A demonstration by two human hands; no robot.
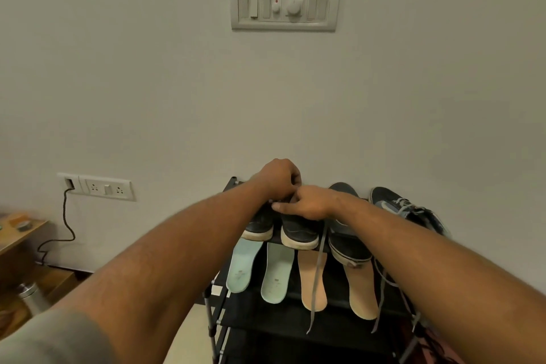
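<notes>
Several dark sneakers with white soles stand on the top shelf of a black shoe rack (266, 319) against the wall. Both hands meet over the second sneaker from the left (298, 233). My left hand (277, 179) is curled over its tongue area, fingers bent down; what it holds is hidden. My right hand (310, 202) pinches at the lacing, thumb pointing left. A grey lace (317, 278) hangs from that sneaker down over the rack's front. The leftmost sneaker (260, 224) sits beside it.
Two mint insoles (243, 267) and two tan insoles (313, 281) lean against the rack under the shoes. More sneakers (410, 210) lie at right. A wall socket (100, 186) with a plugged cable is left, a wooden table (20, 230) and steel bottle (31, 295) below it.
</notes>
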